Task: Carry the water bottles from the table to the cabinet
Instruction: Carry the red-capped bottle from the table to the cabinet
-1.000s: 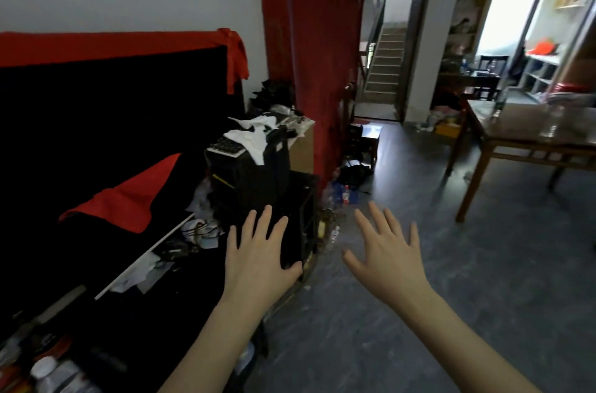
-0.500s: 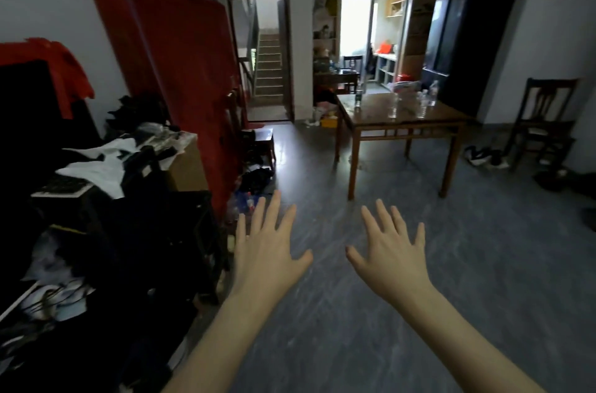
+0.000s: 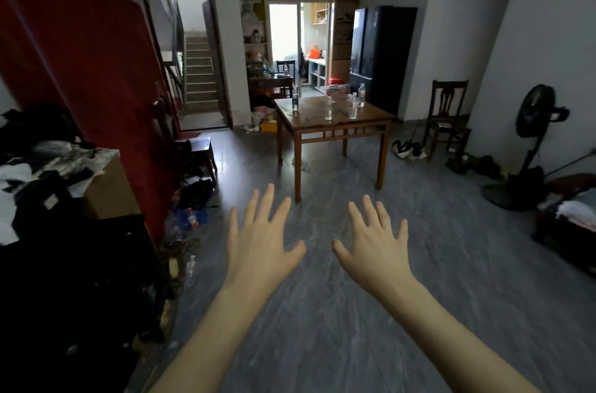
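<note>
Both hands, left (image 3: 261,247) and right (image 3: 375,251), have an empty, spread grip; the clear plastic water bottles (image 3: 353,105) sit well ahead on the brown wooden desk (image 3: 342,126). Best bet: walk closer, grab mid-body.

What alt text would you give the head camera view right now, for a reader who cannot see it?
Two empty hands, left hand and right hand, are held open with fingers spread over a grey floor. Farther ahead, several water bottles stand on a wooden table. Red fabric and dark clutter line the left side; a fan stands at right.
</note>
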A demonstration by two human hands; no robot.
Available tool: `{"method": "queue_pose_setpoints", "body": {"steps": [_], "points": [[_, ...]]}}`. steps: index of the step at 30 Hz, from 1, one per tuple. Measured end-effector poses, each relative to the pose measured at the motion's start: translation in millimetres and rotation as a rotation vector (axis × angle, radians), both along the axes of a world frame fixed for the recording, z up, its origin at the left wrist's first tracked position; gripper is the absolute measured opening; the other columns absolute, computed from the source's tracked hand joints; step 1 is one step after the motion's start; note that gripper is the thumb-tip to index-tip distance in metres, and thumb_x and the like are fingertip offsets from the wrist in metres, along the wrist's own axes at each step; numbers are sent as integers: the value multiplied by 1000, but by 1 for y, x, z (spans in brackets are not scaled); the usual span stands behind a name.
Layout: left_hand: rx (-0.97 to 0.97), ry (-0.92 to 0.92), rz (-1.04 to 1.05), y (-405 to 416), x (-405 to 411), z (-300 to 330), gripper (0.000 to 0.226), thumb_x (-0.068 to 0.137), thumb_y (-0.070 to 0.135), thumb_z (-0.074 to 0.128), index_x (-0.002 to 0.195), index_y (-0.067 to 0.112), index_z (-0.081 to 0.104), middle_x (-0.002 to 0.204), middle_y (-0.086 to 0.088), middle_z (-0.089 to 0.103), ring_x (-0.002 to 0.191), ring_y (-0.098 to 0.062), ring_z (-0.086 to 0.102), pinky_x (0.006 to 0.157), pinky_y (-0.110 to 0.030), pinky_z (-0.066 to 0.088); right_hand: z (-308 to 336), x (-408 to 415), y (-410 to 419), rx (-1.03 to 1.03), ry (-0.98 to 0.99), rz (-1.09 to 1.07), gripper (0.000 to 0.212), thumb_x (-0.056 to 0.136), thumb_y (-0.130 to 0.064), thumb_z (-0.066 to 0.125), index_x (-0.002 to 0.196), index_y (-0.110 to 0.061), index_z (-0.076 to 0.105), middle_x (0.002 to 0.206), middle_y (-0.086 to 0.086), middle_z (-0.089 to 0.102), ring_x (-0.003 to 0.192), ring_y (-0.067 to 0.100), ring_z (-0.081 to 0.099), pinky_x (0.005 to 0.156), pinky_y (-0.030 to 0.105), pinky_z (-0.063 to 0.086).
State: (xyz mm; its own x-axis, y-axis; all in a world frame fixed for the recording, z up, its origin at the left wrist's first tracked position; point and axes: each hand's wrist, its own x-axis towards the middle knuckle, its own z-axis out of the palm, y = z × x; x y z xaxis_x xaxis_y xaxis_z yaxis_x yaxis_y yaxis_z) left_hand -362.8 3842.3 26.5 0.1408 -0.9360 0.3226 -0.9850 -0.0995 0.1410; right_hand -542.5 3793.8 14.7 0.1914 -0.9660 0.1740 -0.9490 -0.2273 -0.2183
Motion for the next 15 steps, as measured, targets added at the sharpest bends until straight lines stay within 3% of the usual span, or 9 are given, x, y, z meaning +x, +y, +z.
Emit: {"method": "queue_pose_setpoints", "body": {"steps": [11, 15], "points": [[65, -34, -24, -28, 14, -23, 90, 94, 67, 43, 162, 31, -6, 168, -2, -23, 156, -24, -20, 125, -53, -6, -15, 11, -18, 3, -15, 17, 78, 96, -56, 39, 159, -27, 3, 167, -1, -8, 153, 22, -8, 121, 57, 0], [84, -29, -42, -51, 17, -33, 94, 95, 66, 44, 160, 30, -13, 159, 1, -36, 155, -24, -23, 124, -51, -9, -22, 13, -40, 23, -4, 48, 81, 96, -57, 40, 159, -29, -2, 167, -1, -10, 154, 21, -7, 122, 54, 4]]}}
